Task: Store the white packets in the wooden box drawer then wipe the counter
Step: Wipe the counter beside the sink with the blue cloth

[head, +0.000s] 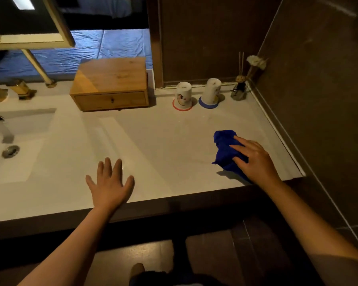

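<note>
Your right hand [254, 159] presses flat, fingers straight, on the blue cloth [227, 150] at the counter's [163, 141] right end; the cloth's long axis runs front to back. Your left hand [110, 182] rests spread, holding nothing. The box [112, 83] drawer [111, 100] is closed.

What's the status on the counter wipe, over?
Right hand pressing blue cloth on counter; left hand flat. Drawer closed, no packets visible. Two cups ahead.
</note>
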Tool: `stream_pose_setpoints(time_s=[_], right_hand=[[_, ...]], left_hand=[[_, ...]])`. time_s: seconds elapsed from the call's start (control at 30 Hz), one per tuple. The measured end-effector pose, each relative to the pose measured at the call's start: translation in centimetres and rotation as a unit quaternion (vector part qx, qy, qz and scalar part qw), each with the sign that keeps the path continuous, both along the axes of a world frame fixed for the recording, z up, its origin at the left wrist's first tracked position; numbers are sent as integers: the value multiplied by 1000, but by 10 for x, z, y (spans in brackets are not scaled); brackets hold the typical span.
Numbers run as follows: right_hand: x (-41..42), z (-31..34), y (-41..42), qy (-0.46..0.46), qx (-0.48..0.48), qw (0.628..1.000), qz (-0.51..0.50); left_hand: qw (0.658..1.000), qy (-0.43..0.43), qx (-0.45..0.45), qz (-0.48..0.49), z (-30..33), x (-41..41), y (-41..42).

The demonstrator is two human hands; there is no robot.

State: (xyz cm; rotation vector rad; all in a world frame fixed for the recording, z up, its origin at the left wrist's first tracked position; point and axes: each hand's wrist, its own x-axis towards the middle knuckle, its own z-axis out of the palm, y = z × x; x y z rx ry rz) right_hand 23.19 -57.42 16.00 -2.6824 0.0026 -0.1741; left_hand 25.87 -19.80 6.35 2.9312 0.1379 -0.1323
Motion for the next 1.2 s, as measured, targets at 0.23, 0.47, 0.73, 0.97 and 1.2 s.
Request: stream_pose_setpoints(time_s=[0.23, 0.47, 0.73, 0.97, 1.2], right_hand=[[2, 1, -87, 48, -9, 998, -43], [13, -15, -91, 54, -23, 998, -1], [9, -49, -77, 113, -104, 981, 117], [-4, -66, -75, 176, -52, 976, 120], [6, -70, -39, 124, -13, 985, -122]], left_hand=[[1000, -12, 12, 4, -1, -2, 3], [1000, -9, 13, 6, -6, 1, 4], [1000, -1, 19, 5, -8, 3, 7], [1000, -1, 19, 3, -7, 3, 7], [1000, 5, 13, -1, -5, 3, 6]])
